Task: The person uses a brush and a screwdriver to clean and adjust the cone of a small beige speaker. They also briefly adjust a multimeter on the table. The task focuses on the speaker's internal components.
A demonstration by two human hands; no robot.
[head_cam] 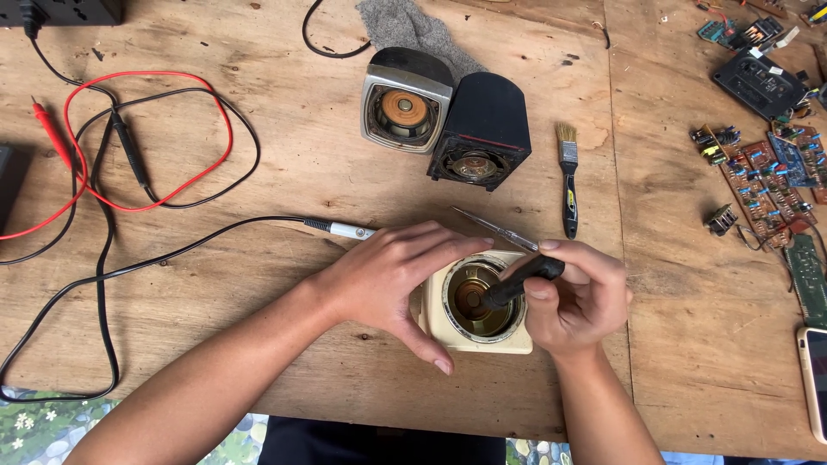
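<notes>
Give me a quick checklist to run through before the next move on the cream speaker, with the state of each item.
1. Cream plastic speaker box steadied: ok, the left hand grips its left side.
2. Black-handled tool gripped: ok, the right hand holds it, tip down in the gold speaker cone.
3. Tip seated on a screw: cannot tell, the cone's depth hides it.
4. Thin metal screwdriver clear: ok, it lies behind the box.
5. Small black-handled paintbrush clear: ok, it lies apart on the wooden table.
6. Black cable with silver plug: not ok, it ends beside the left hand.
</notes>
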